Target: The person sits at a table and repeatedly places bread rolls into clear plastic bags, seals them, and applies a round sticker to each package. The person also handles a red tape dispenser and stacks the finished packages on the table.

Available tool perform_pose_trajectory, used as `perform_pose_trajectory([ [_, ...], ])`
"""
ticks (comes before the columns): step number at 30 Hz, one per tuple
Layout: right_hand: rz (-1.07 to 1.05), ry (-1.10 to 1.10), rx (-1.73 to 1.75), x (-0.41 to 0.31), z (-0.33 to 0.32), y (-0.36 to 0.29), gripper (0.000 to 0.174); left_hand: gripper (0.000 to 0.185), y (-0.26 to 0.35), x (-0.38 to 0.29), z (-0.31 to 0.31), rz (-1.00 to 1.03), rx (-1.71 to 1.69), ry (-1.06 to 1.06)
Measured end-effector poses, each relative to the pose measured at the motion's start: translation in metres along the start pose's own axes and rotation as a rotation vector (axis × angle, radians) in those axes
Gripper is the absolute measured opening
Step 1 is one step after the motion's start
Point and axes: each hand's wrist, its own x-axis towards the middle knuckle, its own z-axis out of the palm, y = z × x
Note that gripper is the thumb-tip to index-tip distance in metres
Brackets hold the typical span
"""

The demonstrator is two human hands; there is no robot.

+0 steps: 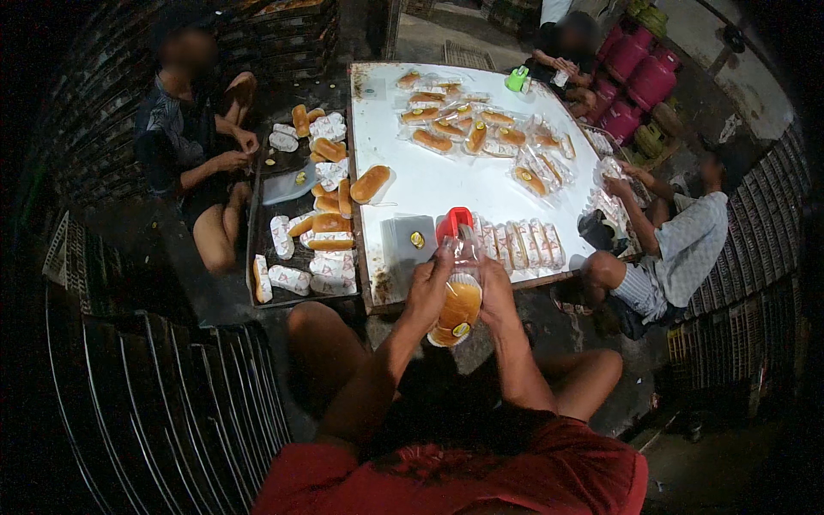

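Between my two hands hangs a bread roll in a clear plastic bag, with a yellow round sticker near its lower end. My left hand pinches one side of the bag's gathered neck, and my right hand grips the other side. The neck is at a red tape dispenser just beyond my fingers. Left of the dispenser lies a stack of flat clear bags with a yellow sticker on it. To the right, a row of paper-wrapped rolls stands along the table's near edge.
Bagged rolls are heaped on the white table; one bare roll lies left. A dark tray holds wrapped rolls. A green tape dispenser stands far off. Co-workers sit left, right and at the far corner. Racks stand lower left.
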Motion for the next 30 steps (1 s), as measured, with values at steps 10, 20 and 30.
perform_pose_trajectory([
  [10,-0.337,-0.008,-0.375,-0.013,-0.001,0.015,0.020,0.033,0.008,0.011,-0.004,0.238,0.413,0.157],
  [20,-0.124,0.071,0.018,-0.018,0.000,0.019,0.016,0.019,-0.018,0.024,-0.006,0.090,-0.015,0.092],
  [30,-0.446,0.155,-0.254,-0.018,0.010,0.008,0.019,0.028,-0.009,0.010,0.001,0.361,0.406,0.065],
])
